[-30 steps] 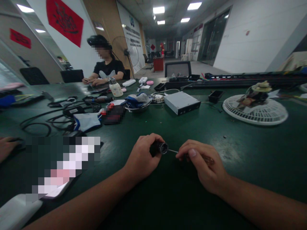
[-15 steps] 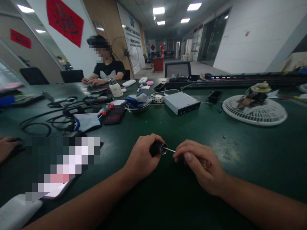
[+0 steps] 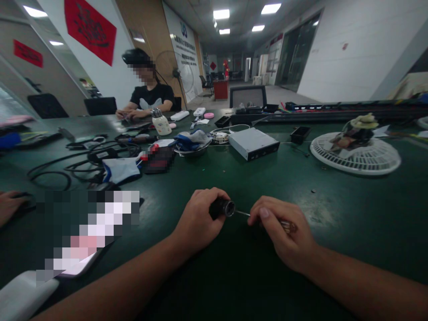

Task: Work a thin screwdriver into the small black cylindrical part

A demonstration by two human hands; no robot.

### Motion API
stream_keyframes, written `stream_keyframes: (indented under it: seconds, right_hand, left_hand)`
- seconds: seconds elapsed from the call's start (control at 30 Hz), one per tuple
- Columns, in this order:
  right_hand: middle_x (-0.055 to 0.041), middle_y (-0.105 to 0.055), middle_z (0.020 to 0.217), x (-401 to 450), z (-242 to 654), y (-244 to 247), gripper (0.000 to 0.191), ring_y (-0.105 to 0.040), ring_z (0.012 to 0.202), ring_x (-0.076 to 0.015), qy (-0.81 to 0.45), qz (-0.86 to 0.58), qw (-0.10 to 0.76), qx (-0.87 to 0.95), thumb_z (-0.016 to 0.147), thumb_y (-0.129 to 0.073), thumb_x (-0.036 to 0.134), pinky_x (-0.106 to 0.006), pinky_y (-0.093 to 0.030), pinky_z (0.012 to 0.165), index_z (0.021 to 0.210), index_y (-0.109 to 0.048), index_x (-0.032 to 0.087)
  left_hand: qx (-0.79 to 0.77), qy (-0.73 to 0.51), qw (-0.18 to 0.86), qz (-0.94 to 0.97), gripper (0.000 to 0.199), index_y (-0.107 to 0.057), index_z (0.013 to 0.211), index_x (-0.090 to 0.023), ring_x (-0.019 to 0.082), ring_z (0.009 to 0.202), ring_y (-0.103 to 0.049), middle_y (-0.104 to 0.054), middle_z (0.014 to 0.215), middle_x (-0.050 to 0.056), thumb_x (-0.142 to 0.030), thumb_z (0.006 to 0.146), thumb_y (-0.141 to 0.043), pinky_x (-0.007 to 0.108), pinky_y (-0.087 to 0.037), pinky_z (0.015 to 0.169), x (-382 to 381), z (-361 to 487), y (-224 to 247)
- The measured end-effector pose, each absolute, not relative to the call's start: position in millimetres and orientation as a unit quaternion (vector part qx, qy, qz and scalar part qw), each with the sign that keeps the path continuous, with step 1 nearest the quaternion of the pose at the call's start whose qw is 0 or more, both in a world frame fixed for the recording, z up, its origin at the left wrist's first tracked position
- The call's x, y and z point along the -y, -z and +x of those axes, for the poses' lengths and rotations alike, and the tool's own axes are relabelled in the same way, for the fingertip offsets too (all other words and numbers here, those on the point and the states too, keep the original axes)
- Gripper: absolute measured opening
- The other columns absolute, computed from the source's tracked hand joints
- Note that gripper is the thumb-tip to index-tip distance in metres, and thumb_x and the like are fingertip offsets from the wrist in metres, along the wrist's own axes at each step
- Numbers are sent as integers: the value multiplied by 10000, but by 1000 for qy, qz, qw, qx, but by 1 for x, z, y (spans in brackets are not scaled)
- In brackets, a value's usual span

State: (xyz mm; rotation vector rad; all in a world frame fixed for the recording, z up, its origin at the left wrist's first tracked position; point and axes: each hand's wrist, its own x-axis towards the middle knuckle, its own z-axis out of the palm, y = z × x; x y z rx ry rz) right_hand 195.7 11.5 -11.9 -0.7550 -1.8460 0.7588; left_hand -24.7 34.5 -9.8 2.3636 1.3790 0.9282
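Near the middle of the green table, my left hand [image 3: 202, 216] is closed around a dark cylindrical part [image 3: 221, 207]. Its round, hollow-looking end faces right, toward my other hand. My right hand [image 3: 282, 229] grips a screwdriver [image 3: 289, 226] with a brownish, see-through handle. The thin metal shaft points left, and its tip is just outside the open end of the cylinder. Whatever lies inside the cylinder is too dark to make out. A small nut-like ring [image 3: 313, 191] lies on the table beyond my right hand.
A grey disc drive [image 3: 254, 143] and a white fan grille [image 3: 354, 154] with its motor stand farther back. Black cables [image 3: 67, 167], a bowl [image 3: 192, 151] holding cloth, and a bottle [image 3: 162, 122] are left of them. Another person [image 3: 147, 96] sits across; another hand [image 3: 10, 205] shows at left.
My right hand has drawn slightly right, pulling the screwdriver tip out of the cylinder's opening. The cylinder's end has turned a little more toward me. My left hand keeps its hold.
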Motion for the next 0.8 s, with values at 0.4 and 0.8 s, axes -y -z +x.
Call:
stream_keyframes:
  seconds: [0.4, 0.8]
  right_hand:
    - [-20, -622, 725, -12, 196, 12, 303, -586, 652, -137, -289, -342, 479, 755, 1028, -466, 236, -295, -428, 601, 803, -663, 183]
    - [-36, -652, 781, -12, 197, 10, 257, -608, 702, -150, -301, -294, 480, 770, 1012, -479, 217, -299, -453, 632, 864, -685, 181]
  left_hand:
    - [-465, -314, 127, 818, 262, -668, 978, -222, 203, 886, -636, -717, 926, 10, -97, 748, -671, 417, -487, 868, -35, -25, 11]
    - [-457, -320, 122, 821, 265, -657, 976, -219, 198, 867, -645, -721, 925, 14, -95, 741, -650, 404, -490, 858, -35, -25, 11]
